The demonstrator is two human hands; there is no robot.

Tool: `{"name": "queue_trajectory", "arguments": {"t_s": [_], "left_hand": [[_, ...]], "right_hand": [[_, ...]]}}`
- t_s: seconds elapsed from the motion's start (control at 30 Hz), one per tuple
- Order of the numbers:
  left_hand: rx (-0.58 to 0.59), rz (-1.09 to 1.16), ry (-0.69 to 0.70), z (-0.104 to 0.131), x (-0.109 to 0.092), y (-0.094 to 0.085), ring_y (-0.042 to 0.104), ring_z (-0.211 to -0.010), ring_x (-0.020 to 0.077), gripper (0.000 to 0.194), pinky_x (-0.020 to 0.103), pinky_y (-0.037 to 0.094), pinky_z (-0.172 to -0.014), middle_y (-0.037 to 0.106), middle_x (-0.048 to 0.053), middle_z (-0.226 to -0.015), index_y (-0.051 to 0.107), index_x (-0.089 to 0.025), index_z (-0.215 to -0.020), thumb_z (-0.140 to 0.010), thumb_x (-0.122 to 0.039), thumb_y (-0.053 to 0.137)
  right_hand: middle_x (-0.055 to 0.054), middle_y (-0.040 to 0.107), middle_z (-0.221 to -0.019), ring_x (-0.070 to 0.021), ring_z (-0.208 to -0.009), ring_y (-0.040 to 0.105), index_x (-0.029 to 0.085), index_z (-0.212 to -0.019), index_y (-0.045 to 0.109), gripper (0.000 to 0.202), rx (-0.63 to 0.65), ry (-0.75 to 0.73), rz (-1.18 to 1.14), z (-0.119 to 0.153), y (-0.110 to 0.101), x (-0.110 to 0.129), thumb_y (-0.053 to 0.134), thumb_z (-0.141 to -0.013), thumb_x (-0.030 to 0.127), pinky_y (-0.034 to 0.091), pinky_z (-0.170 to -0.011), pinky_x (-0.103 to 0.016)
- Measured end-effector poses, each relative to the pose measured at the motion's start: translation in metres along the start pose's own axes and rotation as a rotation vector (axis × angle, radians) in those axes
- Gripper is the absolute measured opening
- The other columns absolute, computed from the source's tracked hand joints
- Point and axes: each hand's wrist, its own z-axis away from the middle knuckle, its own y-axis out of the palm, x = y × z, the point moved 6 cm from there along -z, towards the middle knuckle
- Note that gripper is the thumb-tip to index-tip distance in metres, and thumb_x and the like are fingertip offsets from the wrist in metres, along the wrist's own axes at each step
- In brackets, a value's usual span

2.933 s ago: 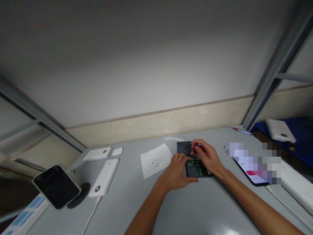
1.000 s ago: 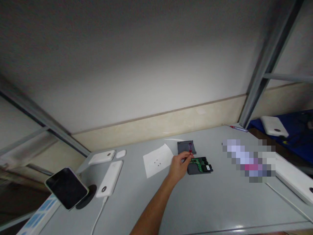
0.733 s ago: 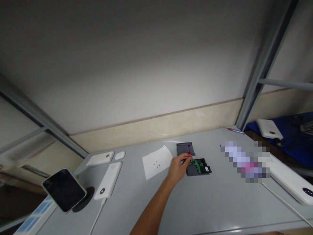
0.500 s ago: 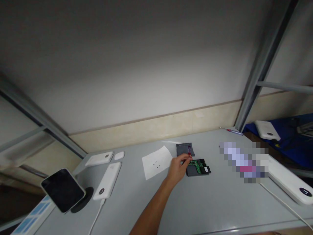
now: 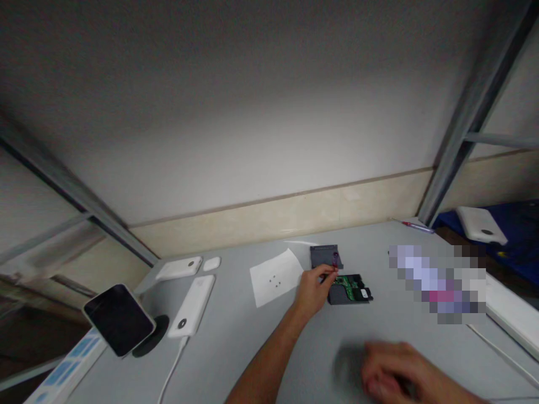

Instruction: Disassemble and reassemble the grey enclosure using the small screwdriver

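My left hand (image 5: pixel 314 289) is closed in a pinch on a small purple and red screwdriver (image 5: pixel 336 259), which stands up over the circuit board. Under the fingertips lies a green circuit board (image 5: pixel 347 285) on a dark grey drive-like unit (image 5: pixel 339 295); the screwdriver's tip is hidden. Just behind it lies a dark grey flat cover (image 5: pixel 322 255) with a row of small marks along its far edge. Low in the view, over the table front, my right hand (image 5: pixel 396 370) is smeared by motion, its fingers seemingly curled, and whether it holds anything does not show.
A white paper (image 5: pixel 263 280) with several tiny dark screws lies left of the board. White power banks (image 5: pixel 193 306) and a phone on a stand (image 5: pixel 120 320) are further left. Another screwdriver (image 5: pixel 419 227) lies at the back right, near a blurred-out object (image 5: pixel 425 278).
My right hand has come into view at the bottom right. The left hand keeps its pinch on the screwdriver over the board. The whole view has shifted slightly.
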Motion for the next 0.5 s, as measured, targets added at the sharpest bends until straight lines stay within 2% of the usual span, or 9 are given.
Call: {"name": "queue_trajectory", "arguments": {"t_s": [0.07,0.13,0.2,0.23,0.27,0.33,0.43,0.5], "left_hand": [[-0.003,-0.015,0.011,0.000,0.001,0.000,0.075,-0.087,0.0208,0.013,0.029,0.056,-0.084,0.082,0.003,-0.096,0.079,-0.020,-0.092,-0.093,-0.028,0.068],[-0.005,-0.024,0.018,-0.001,0.002,-0.001,0.074,-0.084,0.0203,0.013,0.028,0.056,-0.081,0.081,0.003,-0.092,0.079,-0.020,-0.091,-0.093,-0.027,0.068],[-0.018,-0.013,0.014,-0.002,0.004,-0.002,0.074,-0.082,0.0198,0.012,0.027,0.056,-0.079,0.081,0.002,-0.090,0.079,-0.020,-0.090,-0.092,-0.026,0.069],[-0.029,-0.003,0.007,-0.002,0.004,-0.002,0.074,-0.081,0.0194,0.011,0.027,0.055,-0.078,0.080,0.002,-0.089,0.078,-0.019,-0.089,-0.091,-0.025,0.070],[-0.039,0.005,-0.001,-0.002,0.005,-0.003,0.073,-0.080,0.0190,0.010,0.027,0.055,-0.077,0.080,0.002,-0.087,0.078,-0.019,-0.087,-0.091,-0.024,0.070],[-0.043,0.006,-0.009,-0.002,0.005,-0.002,0.072,-0.077,0.0181,0.009,0.026,0.055,-0.076,0.080,0.001,-0.085,0.078,-0.020,-0.084,-0.090,-0.023,0.071],[-0.037,-0.018,-0.025,-0.002,0.002,-0.002,0.072,-0.077,0.0180,0.007,0.026,0.054,-0.076,0.080,0.001,-0.085,0.079,-0.020,-0.086,-0.089,-0.022,0.073],[-0.033,-0.016,-0.033,-0.002,0.000,-0.003,0.072,-0.080,0.0187,0.009,0.027,0.055,-0.078,0.081,0.002,-0.090,0.080,-0.020,-0.093,-0.089,-0.021,0.071]], "right_hand": [[-0.001,0.064,-0.081,-0.0167,-0.076,0.062,0.024,-0.093,0.071,0.018,-0.219,0.005,0.077,-0.050,-0.039,0.006,0.059,-0.101,0.034,0.049,-0.070,-0.027],[-0.004,0.067,-0.093,-0.0206,-0.087,0.063,0.024,-0.102,0.070,0.012,-0.420,-0.065,0.165,-0.095,-0.071,0.012,0.068,-0.094,0.033,0.050,-0.077,-0.031],[-0.005,0.068,-0.101,-0.0214,-0.090,0.063,0.024,-0.106,0.069,0.021,-0.428,-0.118,0.224,-0.129,-0.081,0.009,0.074,-0.087,0.027,0.050,-0.081,-0.033],[-0.003,0.068,-0.094,-0.0204,-0.086,0.063,0.024,-0.100,0.069,0.012,-0.411,-0.135,0.218,-0.140,-0.082,0.005,0.072,-0.088,0.025,0.049,-0.079,-0.032],[-0.002,0.068,-0.088,-0.0195,-0.081,0.062,0.023,-0.092,0.069,0.002,-0.406,-0.142,0.197,-0.147,-0.081,0.000,0.069,-0.090,0.024,0.049,-0.075,-0.032],[-0.002,0.069,-0.083,-0.0188,-0.075,0.062,0.022,-0.088,0.069,0.005,-0.450,-0.142,0.124,-0.149,-0.079,-0.012,0.067,-0.092,0.025,0.049,-0.072,-0.031],[-0.003,0.072,-0.086,-0.0195,-0.079,0.065,0.022,-0.096,0.071,0.010,-0.511,-0.137,0.030,-0.139,-0.077,-0.025,0.063,-0.095,0.027,0.052,-0.077,-0.032],[-0.005,0.075,-0.095,-0.0207,-0.089,0.068,0.022,-0.103,0.072,0.017,-0.492,-0.140,-0.007,-0.134,-0.075,-0.026,0.056,-0.099,0.028,0.052,-0.084,-0.034]]}}
